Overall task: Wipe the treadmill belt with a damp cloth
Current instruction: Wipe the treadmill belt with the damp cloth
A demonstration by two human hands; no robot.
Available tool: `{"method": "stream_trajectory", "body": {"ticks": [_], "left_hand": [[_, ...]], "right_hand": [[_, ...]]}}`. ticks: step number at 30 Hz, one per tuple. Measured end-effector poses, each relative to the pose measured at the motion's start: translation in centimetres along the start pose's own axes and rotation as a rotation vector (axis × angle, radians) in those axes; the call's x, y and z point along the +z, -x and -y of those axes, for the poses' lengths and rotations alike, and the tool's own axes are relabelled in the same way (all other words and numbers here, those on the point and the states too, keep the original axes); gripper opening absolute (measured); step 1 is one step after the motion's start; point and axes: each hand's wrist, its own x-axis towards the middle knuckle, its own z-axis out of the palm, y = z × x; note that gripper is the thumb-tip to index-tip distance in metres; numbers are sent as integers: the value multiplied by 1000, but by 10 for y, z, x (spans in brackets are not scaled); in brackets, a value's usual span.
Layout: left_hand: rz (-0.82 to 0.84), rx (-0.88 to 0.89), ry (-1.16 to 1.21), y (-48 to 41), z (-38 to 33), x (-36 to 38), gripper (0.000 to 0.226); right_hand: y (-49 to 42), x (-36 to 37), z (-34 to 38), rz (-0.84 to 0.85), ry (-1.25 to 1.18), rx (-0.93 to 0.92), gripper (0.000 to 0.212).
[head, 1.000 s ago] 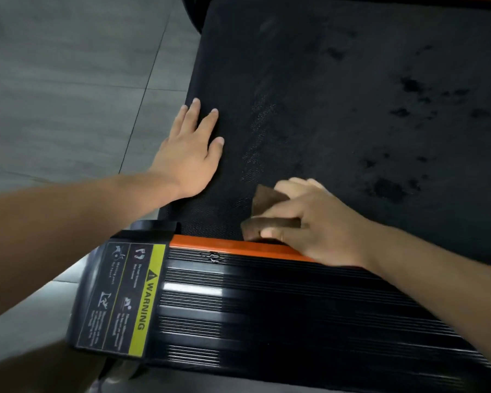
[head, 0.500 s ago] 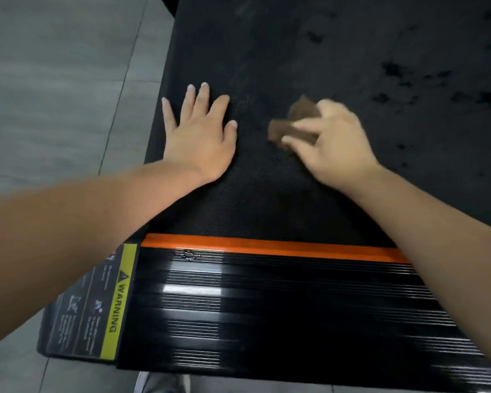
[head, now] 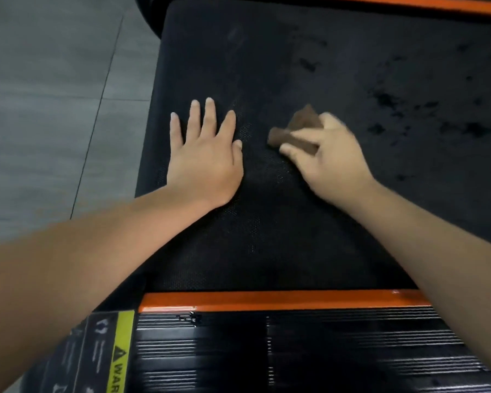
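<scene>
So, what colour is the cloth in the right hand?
Brown. The cloth in the right hand shows best in the head view.

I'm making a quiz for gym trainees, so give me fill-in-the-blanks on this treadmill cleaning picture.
The right hand grips a small crumpled ____ cloth.
The left hand, flat on the black textured treadmill belt, holds ____.
The glossy strip along the belt's near edge is ____.
Missing words: brown, nothing, orange.

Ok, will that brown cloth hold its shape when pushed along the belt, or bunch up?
Probably floppy: the brown cloth is crumpled into a wad under the right hand, with a corner sticking up. Likely light: it is smaller than the hand. It may drag rather than slide on the textured belt.
</scene>
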Motion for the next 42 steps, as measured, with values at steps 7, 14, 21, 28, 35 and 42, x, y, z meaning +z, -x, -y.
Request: {"method": "stream_trajectory", "body": {"ticks": [7, 14, 21, 28, 35, 42], "left_hand": [[17, 1, -14, -3, -4, -7, 58], [-125, -37, 326, -25, 6, -12, 39], [-26, -44, 95, -28, -4, -3, 56], [-45, -153, 69, -45, -25, 2, 49], [-17, -178, -47, -50, -28, 10, 61], [24, -182, -44, -51, -28, 7, 59]], "right_hand": [[-39, -6, -9, 1, 31, 21, 34], [23, 2, 23, 173, -101, -222, 34], [-78, 7, -30, -74, 54, 25, 30], [-91, -10, -46, 3, 54, -145, 32], [-50, 3, -22, 90, -95, -269, 27], [-154, 2, -63, -95, 65, 52, 30]]}}
